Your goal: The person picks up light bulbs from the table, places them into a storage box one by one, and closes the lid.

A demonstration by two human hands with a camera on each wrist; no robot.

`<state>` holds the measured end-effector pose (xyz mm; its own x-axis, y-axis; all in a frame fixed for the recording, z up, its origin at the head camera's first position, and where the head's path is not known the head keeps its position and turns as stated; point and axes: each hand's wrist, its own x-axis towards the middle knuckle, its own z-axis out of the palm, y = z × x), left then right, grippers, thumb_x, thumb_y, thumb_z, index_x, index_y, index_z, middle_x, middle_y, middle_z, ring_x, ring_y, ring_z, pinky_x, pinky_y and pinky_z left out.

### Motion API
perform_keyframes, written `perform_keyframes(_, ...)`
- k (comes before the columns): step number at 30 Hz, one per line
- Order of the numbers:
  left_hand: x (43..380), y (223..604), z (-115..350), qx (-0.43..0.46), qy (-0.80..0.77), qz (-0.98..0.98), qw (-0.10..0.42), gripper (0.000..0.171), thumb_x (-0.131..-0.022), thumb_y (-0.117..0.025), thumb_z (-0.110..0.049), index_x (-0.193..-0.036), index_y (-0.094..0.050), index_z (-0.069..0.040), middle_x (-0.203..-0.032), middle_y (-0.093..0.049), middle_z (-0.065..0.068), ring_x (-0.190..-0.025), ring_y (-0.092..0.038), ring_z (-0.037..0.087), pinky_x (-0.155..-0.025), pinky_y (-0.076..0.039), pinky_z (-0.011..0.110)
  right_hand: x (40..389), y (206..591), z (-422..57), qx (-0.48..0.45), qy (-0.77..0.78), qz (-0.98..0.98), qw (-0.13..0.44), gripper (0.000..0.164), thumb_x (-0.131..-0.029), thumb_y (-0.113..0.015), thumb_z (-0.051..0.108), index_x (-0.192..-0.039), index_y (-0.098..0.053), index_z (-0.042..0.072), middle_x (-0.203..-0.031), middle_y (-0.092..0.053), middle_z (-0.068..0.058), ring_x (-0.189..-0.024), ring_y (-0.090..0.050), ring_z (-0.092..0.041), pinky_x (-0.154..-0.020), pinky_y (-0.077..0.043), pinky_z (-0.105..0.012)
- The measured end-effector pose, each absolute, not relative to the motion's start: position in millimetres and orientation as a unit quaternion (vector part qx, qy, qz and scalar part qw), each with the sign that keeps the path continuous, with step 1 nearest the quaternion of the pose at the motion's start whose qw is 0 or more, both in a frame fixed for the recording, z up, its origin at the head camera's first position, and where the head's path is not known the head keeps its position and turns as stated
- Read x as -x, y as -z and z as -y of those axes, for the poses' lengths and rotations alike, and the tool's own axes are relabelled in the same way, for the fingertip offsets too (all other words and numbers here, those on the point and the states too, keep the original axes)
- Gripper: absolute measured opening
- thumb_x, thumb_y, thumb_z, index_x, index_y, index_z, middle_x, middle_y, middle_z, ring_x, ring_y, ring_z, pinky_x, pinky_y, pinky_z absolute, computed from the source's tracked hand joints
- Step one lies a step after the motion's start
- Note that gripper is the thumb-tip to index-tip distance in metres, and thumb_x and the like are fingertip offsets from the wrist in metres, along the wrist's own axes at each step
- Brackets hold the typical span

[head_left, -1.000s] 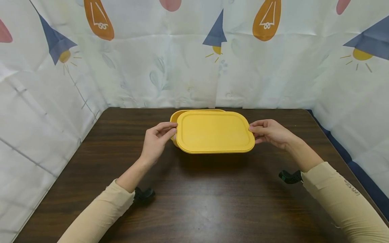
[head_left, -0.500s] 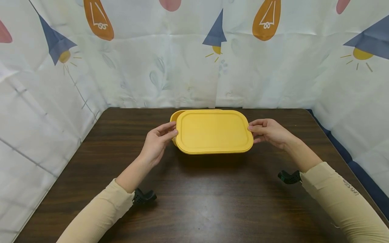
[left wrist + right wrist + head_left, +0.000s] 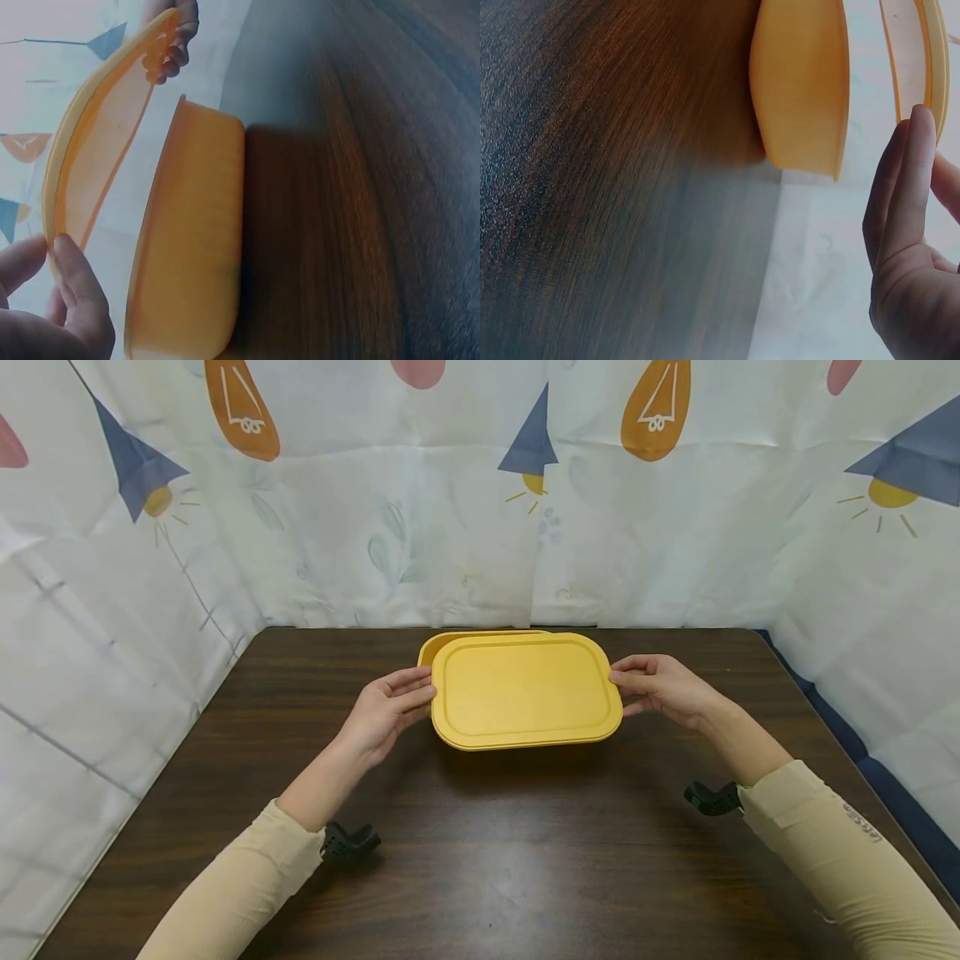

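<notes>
A yellow rounded-rectangle lid (image 3: 527,691) is held up by both hands above a yellow plastic container (image 3: 187,232). My left hand (image 3: 380,710) pinches the lid's left end between thumb and fingers. At the opposite end, my right hand (image 3: 663,687) grips the lid's edge. Both wrist views show a gap between the lid and the container's rim. The container stands upright on the table; from the head view the lid covers most of it, leaving its back left rim visible.
The dark wood-grain table (image 3: 510,852) reaches back to a white printed curtain (image 3: 465,543), close behind the container. Dark wrist-worn devices (image 3: 351,841) stick out beneath both sleeves.
The lid has shifted slightly left and its front edge a little lower toward me, its left end tipping down. Both hands keep hold and move with it.
</notes>
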<state>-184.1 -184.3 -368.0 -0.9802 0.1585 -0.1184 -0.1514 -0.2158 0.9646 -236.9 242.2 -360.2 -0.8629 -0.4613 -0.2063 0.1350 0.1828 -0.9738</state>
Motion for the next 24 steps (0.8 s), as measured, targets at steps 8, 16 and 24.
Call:
perform_keyframes(8,188,368,189,0.0,-0.778,-0.619,0.111,0.049,-0.101,-0.065,-0.002,-0.145,-0.047,0.009,-0.107,-0.07,0.004,-0.091,-0.071,0.014,-0.084,-0.059,0.027,237,361,-241,0.115,0.633,-0.729,0.235,0.046,-0.106,-0.061,0.02,-0.138,-0.049,-0.01,-0.119,-0.067,-0.011,-0.106,-0.069,-0.024,-0.084,-0.061,-0.039)
perform_keyframes(16,191,367,195,-0.002,-0.758,-0.641,0.122,0.05,-0.102,-0.065,-0.006,-0.146,-0.047,0.009,-0.109,-0.07,0.004,-0.092,-0.071,0.015,-0.083,-0.059,0.027,240,362,-240,0.121,0.63,-0.729,0.237,0.048,-0.106,-0.061,0.021,-0.14,-0.048,-0.01,-0.119,-0.067,-0.012,-0.105,-0.069,-0.024,-0.085,-0.06,-0.041)
perform_keyframes(24,196,365,198,0.006,-0.741,-0.66,0.125,0.045,-0.101,-0.068,-0.008,-0.14,-0.053,0.01,-0.107,-0.07,0.007,-0.09,-0.07,0.015,-0.085,-0.059,0.03,240,358,-237,0.119,0.634,-0.727,0.237,0.046,-0.106,-0.062,0.019,-0.138,-0.049,-0.011,-0.118,-0.068,-0.01,-0.106,-0.069,-0.024,-0.086,-0.06,-0.042)
